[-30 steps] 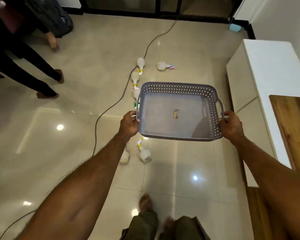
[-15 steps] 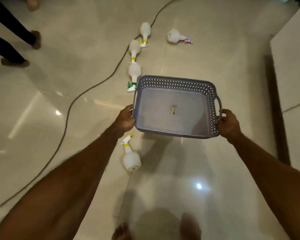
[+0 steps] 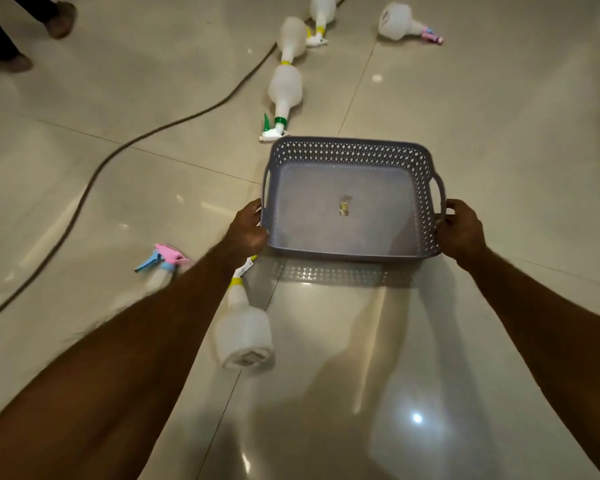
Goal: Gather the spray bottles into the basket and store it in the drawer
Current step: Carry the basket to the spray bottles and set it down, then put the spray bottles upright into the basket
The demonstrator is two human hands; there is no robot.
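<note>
A grey perforated basket (image 3: 352,152) hangs low over the tiled floor, close to its own reflection. My left hand (image 3: 246,226) grips its left side and my right hand (image 3: 459,228) grips the right handle. Inside lies only a small scrap. Several white spray bottles lie on the floor. One with a yellow collar (image 3: 243,327) is just under my left forearm. A pink and blue trigger bottle (image 3: 163,261) lies partly behind that arm. A green-collared bottle (image 3: 284,91) lies beyond the basket. Two yellow-collared bottles (image 3: 291,38) and a pink-nozzled bottle (image 3: 399,22) lie farther off.
A dark cable (image 3: 125,147) snakes across the glossy floor tiles on the left. Another person's feet (image 3: 59,19) stand at the top left corner. Bare tile stretches to the right of the basket.
The basket has come down toward the floor with both hands still on it. My view has dropped and moved closer, and the pink and blue bottle has come into sight on the left.
</note>
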